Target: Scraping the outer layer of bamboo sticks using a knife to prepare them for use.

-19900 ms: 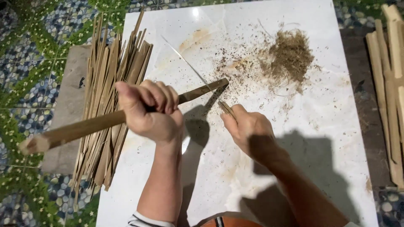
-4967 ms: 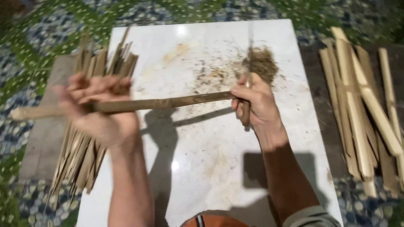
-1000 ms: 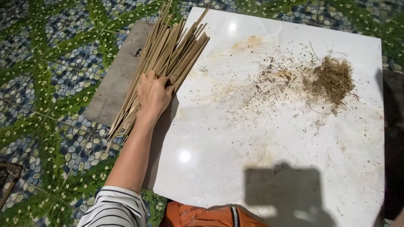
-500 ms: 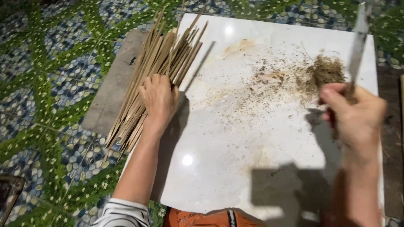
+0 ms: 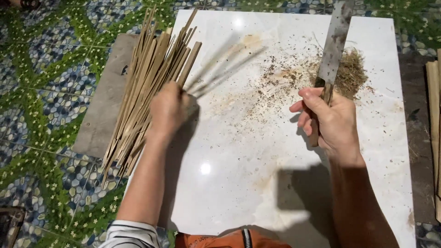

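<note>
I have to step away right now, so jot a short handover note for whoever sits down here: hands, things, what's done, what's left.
Left hand: on the pile of bamboo strips at the left edge of the white slab, grip closing on some that blur as they lift.
Right hand: shut on the knife, blade pointing up and away.
Done: many strips cut; shavings heaped at the slab's far right.
Left: thicker slats lie at the right edge, seemingly uncut.

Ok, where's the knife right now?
In the head view the knife is on the right, held upright in the right hand, with its blade over the pile of shavings on the white board.
</note>
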